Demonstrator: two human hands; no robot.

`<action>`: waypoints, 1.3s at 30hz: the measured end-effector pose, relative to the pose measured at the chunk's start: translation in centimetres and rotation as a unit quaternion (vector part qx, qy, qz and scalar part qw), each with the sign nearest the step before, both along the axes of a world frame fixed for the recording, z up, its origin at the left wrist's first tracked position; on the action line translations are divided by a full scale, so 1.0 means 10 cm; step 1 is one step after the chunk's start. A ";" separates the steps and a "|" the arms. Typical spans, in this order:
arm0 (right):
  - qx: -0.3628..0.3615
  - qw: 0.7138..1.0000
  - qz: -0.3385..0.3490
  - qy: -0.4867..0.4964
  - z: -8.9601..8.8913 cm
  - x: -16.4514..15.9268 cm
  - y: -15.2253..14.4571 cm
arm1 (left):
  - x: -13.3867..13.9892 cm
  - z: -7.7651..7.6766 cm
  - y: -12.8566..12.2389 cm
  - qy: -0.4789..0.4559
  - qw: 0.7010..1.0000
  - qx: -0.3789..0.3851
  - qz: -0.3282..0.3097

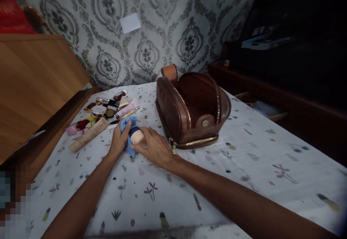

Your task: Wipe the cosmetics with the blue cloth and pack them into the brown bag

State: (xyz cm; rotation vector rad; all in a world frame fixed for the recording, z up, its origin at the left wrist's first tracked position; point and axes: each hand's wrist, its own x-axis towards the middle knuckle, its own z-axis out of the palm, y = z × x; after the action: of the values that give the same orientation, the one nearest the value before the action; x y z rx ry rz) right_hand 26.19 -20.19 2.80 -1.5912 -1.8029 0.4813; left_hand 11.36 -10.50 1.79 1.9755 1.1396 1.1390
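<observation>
Left hand (118, 139) curled round blue cloth (127, 123), right hand (156, 148) gripping container (137, 137); long axis slanting, beige end near-right.

Small beige-and-navy container (137, 136) held by the right hand (157, 145); blue cloth (132, 120) pressed against it by the left hand (118, 137). Brown bag (168, 110) placed just to the right, top unzipped, inside exposed. Cosmetics (99, 110) piled to the left, beige tube (89, 135) laid along near edge of pile. All set on white printed cover (132, 208). Far wall covered with patterned wallpaper (151, 0), white rectangle (130, 22) mounted there. Wooden panel (35, 90) seen far left.
</observation>
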 end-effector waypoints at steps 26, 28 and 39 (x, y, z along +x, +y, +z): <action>0.107 0.986 0.074 0.106 -0.37 0.13 0.22 | 0.02 0.00 -0.07 0.001 0.990 0.007 -0.144; 0.103 0.986 0.076 0.102 -0.35 0.14 0.21 | 0.02 0.00 -0.07 0.003 0.990 0.006 -0.138; 0.163 0.982 0.100 -0.001 -0.41 0.12 0.19 | 0.03 0.09 -0.10 0.038 0.991 0.002 -0.128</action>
State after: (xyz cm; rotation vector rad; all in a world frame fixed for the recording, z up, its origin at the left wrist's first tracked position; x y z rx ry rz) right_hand 27.39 -18.26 -1.30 -1.1957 -1.9383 0.2564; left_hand 11.61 -11.48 2.71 2.1124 0.8887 0.9392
